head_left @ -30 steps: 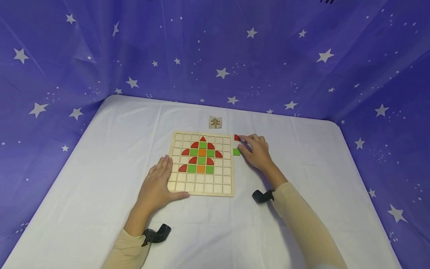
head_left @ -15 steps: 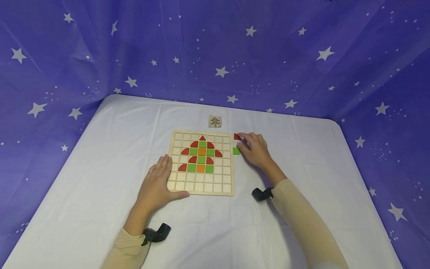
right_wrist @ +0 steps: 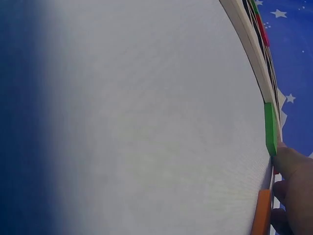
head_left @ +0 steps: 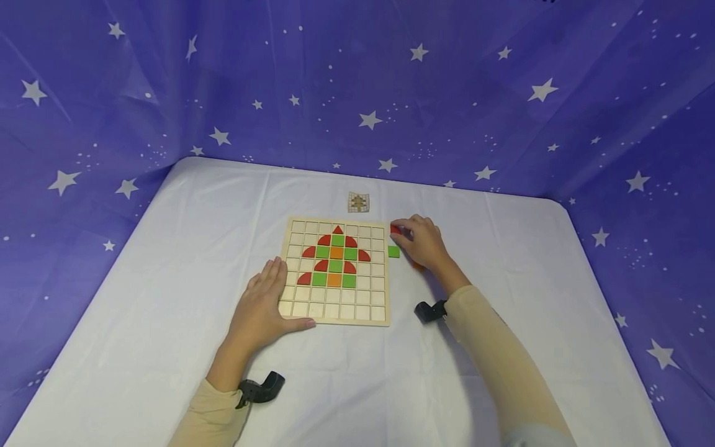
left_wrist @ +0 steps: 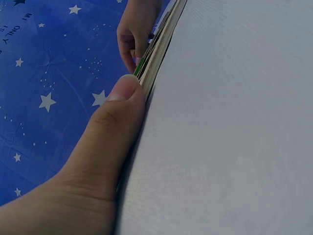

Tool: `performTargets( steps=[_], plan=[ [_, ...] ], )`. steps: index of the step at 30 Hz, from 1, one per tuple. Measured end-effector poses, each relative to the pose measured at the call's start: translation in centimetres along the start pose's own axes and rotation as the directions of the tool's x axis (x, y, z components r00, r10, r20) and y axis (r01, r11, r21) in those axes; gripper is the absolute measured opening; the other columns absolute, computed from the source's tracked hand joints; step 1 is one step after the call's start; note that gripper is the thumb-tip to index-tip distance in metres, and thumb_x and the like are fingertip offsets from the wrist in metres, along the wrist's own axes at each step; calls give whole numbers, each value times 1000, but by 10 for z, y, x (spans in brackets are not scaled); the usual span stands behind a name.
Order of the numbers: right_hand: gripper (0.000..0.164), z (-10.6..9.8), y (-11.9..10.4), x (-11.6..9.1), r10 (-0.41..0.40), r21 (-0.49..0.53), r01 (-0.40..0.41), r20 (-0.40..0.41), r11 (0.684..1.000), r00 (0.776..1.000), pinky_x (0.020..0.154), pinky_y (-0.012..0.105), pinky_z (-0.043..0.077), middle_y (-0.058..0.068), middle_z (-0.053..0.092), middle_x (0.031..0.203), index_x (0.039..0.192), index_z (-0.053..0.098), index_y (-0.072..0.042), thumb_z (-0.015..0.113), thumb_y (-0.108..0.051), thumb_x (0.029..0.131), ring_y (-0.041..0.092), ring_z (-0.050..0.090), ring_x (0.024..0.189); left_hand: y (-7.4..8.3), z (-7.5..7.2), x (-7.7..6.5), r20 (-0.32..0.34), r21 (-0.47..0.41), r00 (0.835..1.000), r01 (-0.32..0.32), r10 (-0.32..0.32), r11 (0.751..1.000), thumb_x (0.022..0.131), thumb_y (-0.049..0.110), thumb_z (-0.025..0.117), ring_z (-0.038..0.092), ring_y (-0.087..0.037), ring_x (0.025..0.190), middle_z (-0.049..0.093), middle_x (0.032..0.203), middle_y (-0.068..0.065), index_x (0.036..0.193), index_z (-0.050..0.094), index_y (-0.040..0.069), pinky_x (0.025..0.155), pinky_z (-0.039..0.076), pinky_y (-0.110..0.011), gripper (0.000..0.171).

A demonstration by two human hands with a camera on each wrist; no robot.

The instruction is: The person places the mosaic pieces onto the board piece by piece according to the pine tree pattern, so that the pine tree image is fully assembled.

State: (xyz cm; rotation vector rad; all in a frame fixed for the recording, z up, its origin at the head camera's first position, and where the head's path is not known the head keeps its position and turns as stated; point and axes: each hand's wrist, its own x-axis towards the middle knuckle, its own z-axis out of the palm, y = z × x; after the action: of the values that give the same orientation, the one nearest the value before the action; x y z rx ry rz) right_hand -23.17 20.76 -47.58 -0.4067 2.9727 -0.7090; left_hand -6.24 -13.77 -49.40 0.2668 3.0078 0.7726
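A square wooden grid board lies on the white cloth. Red, green and orange tiles form a tree shape in its cells. My left hand rests at the board's left edge, fingers straight, thumb along the near edge. Right of the board's far corner, my right hand pinches a red quarter-round tile between thumb and index finger. A green square tile lies beside the board, just nearer than that pinch. An orange tile lies under the right hand, mostly hidden from the head view.
A small picture card with a tree pattern on a grid lies beyond the board. White cloth covers the table, and a purple star-printed curtain stands along its far side and both flanks.
My right hand has shifted slightly left and away from me; its fingers have closed round the red tile. The orange tile now peeks out below it. My left hand has stayed still.
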Motion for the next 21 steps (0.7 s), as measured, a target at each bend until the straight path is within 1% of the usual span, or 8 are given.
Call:
performTargets(
  steps=[4, 8, 11, 14, 18, 21],
  plan=[
    [37, 0, -1, -1, -18, -3, 18, -14, 1000, 1000, 95, 47, 41, 3, 62, 108, 126, 67, -16, 64, -39, 96, 24, 51, 101, 0, 0, 0, -1, 0, 1000, -1, 1, 1000, 59, 86, 69, 12, -32, 155, 14, 167, -14, 158, 17, 2, 125, 17, -51, 140],
    [37, 2, -2, -3, -36, -24, 36, -15, 999, 999, 96, 46, 42, 6, 62, 112, 124, 66, -11, 62, -37, 97, 26, 53, 105, 0, 0, 0, 1, 0, 1000, -1, 1, 1000, 59, 85, 70, 12, -32, 155, 14, 167, -14, 158, 17, 2, 125, 17, -51, 140],
    [37, 3, -3, -7, -33, -24, 33, -14, 999, 999, 98, 46, 42, 8, 62, 114, 124, 65, -9, 61, -36, 99, 27, 53, 109, 0, 0, 0, 3, -3, 1000, 0, 0, 1000, 59, 84, 71, 12, -32, 155, 14, 167, -14, 158, 17, 2, 125, 16, -51, 139],
    [38, 3, -3, -12, -24, -4, 24, -27, 1000, 999, 99, 46, 42, 9, 61, 113, 125, 64, -7, 60, -35, 99, 28, 53, 109, 0, 0, 0, 6, -2, 1000, 1, -1, 1000, 59, 85, 70, 12, -32, 155, 13, 167, -14, 158, 17, 2, 125, 16, -51, 140],
    [37, 4, -5, -21, -35, 38, 37, -59, 999, 998, 96, 45, 43, 10, 60, 110, 125, 63, -6, 60, -33, 99, 27, 51, 106, 0, 0, 0, 7, 7, 1000, -1, 1, 1000, 59, 87, 69, 12, -32, 155, 13, 167, -14, 158, 17, 2, 125, 16, -51, 140],
    [36, 5, -9, -29, -57, 66, 62, -70, 996, 996, 93, 43, 43, 7, 60, 109, 123, 64, -8, 62, -34, 98, 25, 50, 105, 1, 0, -1, 4, 3, 1000, 0, 0, 1000, 59, 85, 70, 12, -32, 155, 14, 167, -14, 158, 17, 2, 125, 16, -51, 139]
  ],
)
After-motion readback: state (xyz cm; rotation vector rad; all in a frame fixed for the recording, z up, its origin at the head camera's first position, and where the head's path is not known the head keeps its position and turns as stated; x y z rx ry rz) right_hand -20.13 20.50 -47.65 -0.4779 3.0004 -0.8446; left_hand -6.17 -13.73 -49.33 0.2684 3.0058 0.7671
